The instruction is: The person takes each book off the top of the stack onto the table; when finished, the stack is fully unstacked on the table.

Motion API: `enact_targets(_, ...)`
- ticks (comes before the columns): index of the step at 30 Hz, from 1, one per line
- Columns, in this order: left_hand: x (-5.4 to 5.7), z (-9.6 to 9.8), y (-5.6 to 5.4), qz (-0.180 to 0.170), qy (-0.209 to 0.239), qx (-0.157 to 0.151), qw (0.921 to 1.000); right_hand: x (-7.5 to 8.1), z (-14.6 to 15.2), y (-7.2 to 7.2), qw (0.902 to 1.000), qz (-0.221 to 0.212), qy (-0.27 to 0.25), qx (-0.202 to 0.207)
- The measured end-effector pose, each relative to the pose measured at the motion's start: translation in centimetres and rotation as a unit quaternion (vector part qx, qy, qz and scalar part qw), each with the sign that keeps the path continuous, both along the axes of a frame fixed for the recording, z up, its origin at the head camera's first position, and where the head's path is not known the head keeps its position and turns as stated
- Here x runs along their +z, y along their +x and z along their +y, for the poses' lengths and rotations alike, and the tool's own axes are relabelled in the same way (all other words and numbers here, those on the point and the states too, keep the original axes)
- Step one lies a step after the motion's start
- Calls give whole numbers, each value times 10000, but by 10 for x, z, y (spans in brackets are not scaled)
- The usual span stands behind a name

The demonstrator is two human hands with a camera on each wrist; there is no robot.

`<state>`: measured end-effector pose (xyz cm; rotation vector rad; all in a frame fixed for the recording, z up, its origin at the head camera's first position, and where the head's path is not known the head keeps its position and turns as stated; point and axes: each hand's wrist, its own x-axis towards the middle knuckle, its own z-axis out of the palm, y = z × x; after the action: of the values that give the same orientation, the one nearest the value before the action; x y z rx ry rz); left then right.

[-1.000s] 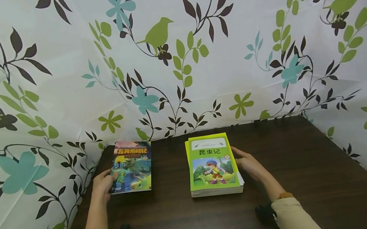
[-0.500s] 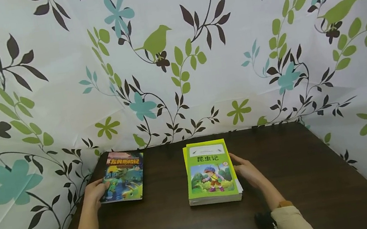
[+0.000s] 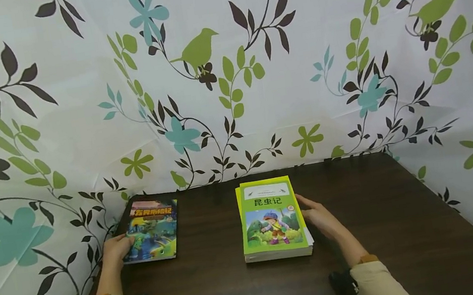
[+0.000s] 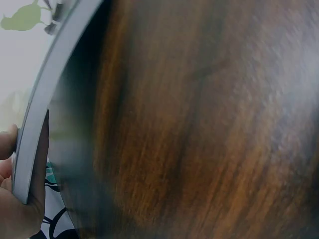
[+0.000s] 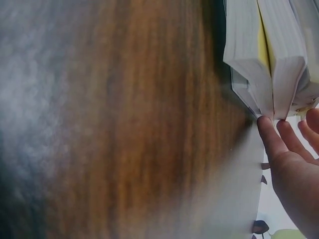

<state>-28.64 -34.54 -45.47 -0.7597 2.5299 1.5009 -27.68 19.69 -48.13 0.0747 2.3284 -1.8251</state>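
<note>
Left hand [image 3: 116, 248]: thumb and fingers clamped on the near edge of the blue-green book [image 3: 151, 231], which extends right of the fingers. Right hand [image 3: 321, 219]: fingers fairly straight, slightly apart, tips touching the book stack [image 3: 270, 219], left of them on the table [image 3: 221, 292]. Looks partway: several books piled, edges uneven; blue-green book off the pile. No containers visible.

Both forearms [image 3: 353, 245] extended forward, well apart — left hand [image 3: 116, 249] in a pinch, thumb [image 3: 129, 240] uppermost; right hand [image 3: 319, 215] angled inward, fingers [image 5: 270, 135] fairly straight.
</note>
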Motion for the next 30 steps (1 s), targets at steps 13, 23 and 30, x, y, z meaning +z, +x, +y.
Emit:
enact_targets(13,-4,5,8,306,-1659,261,9853,0,1,2,9999,21,-48,142)
enact_targets(23,-20,13,10,1083,-2008,845,9699,-1,3,1,9999,17,-113,82)
enact_targets(30,-22,20,9,1328,-2265,767,9619,-3,3,-1,9998,33,-169,51)
